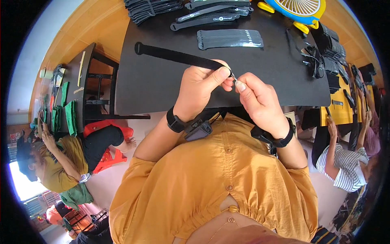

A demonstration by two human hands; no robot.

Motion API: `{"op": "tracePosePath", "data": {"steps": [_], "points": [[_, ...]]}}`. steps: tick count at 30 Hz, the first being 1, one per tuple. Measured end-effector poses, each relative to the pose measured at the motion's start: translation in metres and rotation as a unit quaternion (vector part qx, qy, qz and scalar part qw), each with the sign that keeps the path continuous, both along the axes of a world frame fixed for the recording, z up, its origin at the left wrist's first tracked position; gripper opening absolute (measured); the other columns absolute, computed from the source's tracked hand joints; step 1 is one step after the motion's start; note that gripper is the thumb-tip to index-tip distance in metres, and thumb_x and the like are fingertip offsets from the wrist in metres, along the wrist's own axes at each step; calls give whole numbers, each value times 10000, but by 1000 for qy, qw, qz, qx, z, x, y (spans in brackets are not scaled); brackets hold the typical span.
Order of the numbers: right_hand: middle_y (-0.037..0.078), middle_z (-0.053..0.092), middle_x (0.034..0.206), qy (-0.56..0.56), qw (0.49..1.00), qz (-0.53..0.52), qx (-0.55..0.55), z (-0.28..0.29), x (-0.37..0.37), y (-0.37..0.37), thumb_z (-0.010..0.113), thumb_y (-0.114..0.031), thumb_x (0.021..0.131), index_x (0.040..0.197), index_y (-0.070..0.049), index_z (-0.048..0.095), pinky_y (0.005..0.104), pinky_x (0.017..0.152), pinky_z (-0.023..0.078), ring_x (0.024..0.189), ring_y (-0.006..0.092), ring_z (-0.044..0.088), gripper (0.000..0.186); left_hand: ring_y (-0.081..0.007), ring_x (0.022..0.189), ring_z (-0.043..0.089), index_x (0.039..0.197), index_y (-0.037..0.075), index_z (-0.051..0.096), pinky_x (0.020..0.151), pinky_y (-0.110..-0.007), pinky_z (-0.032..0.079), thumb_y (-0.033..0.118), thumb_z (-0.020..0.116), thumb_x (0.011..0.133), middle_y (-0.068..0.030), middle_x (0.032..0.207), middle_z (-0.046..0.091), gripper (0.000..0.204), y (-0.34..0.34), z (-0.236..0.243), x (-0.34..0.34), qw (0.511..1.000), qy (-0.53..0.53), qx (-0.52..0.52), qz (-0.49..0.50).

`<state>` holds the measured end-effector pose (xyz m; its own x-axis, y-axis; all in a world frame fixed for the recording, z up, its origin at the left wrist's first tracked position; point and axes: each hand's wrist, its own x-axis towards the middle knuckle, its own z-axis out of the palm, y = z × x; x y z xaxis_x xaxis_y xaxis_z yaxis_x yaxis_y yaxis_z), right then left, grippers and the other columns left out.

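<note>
A long black hook-and-loop strap [174, 55] stretches up and left over the dark table, its rounded end with a small slot pointing away from me. My left hand [199, 87] pinches its near end between thumb and fingers. Close beside it, my right hand [260, 95] is closed, thumb against forefinger, on a thin silvery piece [234, 77] that meets the strap's end. Fingers hide most of that piece, so I cannot tell its kind. Beyond the hands, a flat row of overlapping black straps [229, 39] lies on the table.
Piles of black straps [152, 10] and more straps [215, 17] sit at the table's [146, 93] far side. A blue-and-yellow fan [298, 10] stands far right, near bundled straps [331, 44]. People work at both sides; a red stool [111, 158] is at left.
</note>
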<state>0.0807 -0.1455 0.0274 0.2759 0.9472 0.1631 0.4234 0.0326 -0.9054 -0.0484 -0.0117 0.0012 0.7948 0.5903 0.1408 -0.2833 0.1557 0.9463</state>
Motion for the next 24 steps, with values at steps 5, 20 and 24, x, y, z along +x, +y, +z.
{"op": "tracePosePath", "data": {"steps": [5,20,24], "points": [[181,582,710,-165,986,-24,18,3,-1,-1,545,-74,924,926,-58,514,444,587,487,702,387,629,35,-111,713,628,916,-14,658,674,-241,514,166,600,969,-49,794,661,197,-2,1,-2,1000,7,-5,9],[125,615,698,-352,933,-67,39,5,-5,2,577,-78,858,893,-95,537,422,507,518,596,344,639,56,-128,739,660,982,-29,685,699,-256,548,166,657,936,-69,838,691,202,-11,10,-8,995,62,27,69],[121,615,693,-339,936,-66,60,4,-5,4,577,-77,859,890,-93,541,414,503,520,584,338,637,50,-152,749,665,1010,-23,683,704,-272,557,178,670,931,-89,867,695,216,-6,6,-9,993,27,-112,39]]}}
